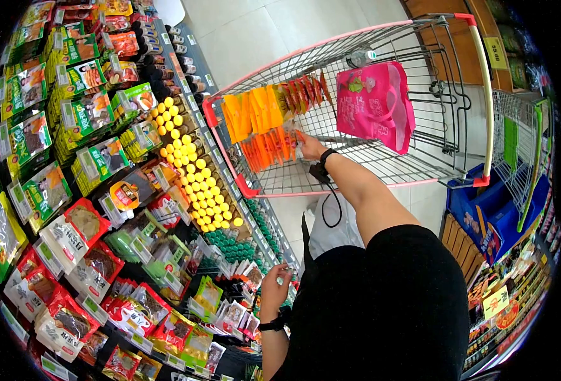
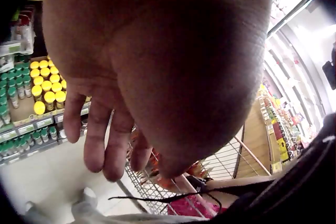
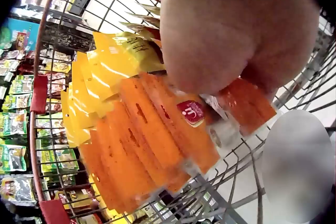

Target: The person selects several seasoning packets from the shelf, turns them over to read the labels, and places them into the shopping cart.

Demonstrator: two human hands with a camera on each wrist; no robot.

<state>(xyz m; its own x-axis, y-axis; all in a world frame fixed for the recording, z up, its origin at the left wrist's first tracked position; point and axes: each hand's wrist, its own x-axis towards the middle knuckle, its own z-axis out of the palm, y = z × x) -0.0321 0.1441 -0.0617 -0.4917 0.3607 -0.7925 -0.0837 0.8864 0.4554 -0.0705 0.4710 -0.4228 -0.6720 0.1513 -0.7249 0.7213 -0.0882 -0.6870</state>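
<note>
Inside the shopping cart [image 1: 356,184], my right hand [image 1: 310,146] is at the end of a row of orange packets [image 1: 264,151]. In the right wrist view, the right hand [image 3: 236,29] grips a small orange packet [image 3: 247,106] beside the standing row of orange packets [image 3: 157,129]; its fingertips are hidden. Yellow packets [image 3: 100,77] stand against the orange ones. My left hand [image 1: 276,286] hangs near the shelf, fingers loosely bent. The left wrist view shows that hand [image 2: 157,66] holding nothing, its fingers relaxed.
A pink bag [image 1: 376,105] and a clear bottle [image 1: 360,58] lie in the cart. Shelves with yellow-capped jars [image 1: 204,190] and hanging packets [image 1: 30,140] run along the left. A second cart [image 1: 515,146] and a blue bin [image 1: 477,209] stand at the right.
</note>
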